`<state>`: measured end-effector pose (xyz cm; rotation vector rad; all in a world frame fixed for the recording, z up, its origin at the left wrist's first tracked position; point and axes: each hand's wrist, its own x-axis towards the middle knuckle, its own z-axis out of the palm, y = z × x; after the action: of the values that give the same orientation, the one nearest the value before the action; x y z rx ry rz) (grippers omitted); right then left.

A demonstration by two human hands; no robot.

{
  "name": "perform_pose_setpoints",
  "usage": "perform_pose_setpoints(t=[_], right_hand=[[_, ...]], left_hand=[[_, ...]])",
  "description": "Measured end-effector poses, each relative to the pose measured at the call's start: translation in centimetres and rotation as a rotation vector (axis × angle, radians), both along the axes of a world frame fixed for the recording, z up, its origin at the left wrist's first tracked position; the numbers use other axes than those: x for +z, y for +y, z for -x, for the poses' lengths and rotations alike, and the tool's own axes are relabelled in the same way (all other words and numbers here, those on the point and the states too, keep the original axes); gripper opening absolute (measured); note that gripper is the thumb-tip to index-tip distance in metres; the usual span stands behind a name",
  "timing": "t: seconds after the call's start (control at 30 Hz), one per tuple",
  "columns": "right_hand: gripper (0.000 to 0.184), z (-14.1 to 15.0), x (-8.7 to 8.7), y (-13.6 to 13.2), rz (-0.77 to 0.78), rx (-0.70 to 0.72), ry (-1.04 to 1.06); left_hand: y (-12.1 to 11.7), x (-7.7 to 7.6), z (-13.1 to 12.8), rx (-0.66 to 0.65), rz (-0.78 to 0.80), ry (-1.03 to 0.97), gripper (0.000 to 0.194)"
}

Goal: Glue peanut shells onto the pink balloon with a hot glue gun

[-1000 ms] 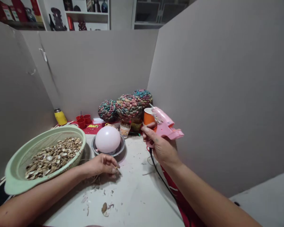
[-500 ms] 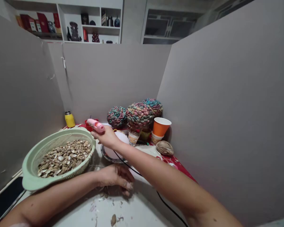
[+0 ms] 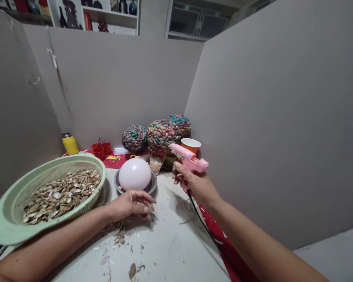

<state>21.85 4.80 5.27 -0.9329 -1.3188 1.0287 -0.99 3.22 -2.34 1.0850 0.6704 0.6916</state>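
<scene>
My right hand (image 3: pixel 195 185) grips a pink glue gun (image 3: pixel 186 157), held in the air to the right of a pale pink balloon (image 3: pixel 134 174); its black cord (image 3: pixel 198 213) trails down toward me. The balloon sits in a grey metal dish (image 3: pixel 153 186). My left hand (image 3: pixel 132 203) rests on the white table (image 3: pixel 170 250) just in front of the dish, fingers pinched on a small shell piece (image 3: pixel 150 208). A green colander (image 3: pixel 14 223) full of shell pieces (image 3: pixel 59 194) stands at the left.
Three balls covered in coloured shells (image 3: pixel 160 133) stand at the back with an orange paper cup (image 3: pixel 190 145), red cups (image 3: pixel 101 150) and a yellow flask (image 3: pixel 70 144). Grey partition boards (image 3: pixel 267 117) wall in the table. Scraps (image 3: pixel 120 237) litter the table.
My right hand swung the glue gun left over the colander's rim half a second ago, then back to the right of the balloon. My left hand stayed by the dish.
</scene>
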Motion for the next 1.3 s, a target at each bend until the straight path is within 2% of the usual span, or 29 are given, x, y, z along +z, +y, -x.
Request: perform_pose_setpoints(t=[0.13,0.27,0.33,0.4,0.53,0.67,1.3], right_hand=[[0.051,-1.4,-2.4,-1.2,0.093,-0.016,0.04],[0.056,-1.9,-5.1,-2.5,0.17,0.013,-0.062],[0.055,-1.9,-6.1,-3.1,0.166,0.065,-0.12],[0.052,-1.9,-6.8,-3.6,0.114,0.175,-0.165],[0.038,-1.8,-7.1,-4.1,-0.11,0.364,-0.281],[0.031,-1.7,-7.2,-4.3,-0.315,0.387,-0.448],[0.025,-1.3,-8.2,-4.7,-0.455,0.318,-0.617]], left_hand=[[0.7,0.7,0.7,0.059,0.006,-0.016,0.037],[0.7,1.4,1.0,0.131,0.037,-0.053,0.035],[0.6,1.7,0.9,0.156,0.058,-0.076,0.033],[0.5,2.1,0.8,0.179,0.084,-0.108,0.03],[0.4,2.5,0.5,0.21,0.125,-0.148,0.028],[0.4,2.3,0.6,0.202,0.145,-0.142,0.025],[0.3,2.0,0.5,0.256,0.046,-0.078,0.028]])
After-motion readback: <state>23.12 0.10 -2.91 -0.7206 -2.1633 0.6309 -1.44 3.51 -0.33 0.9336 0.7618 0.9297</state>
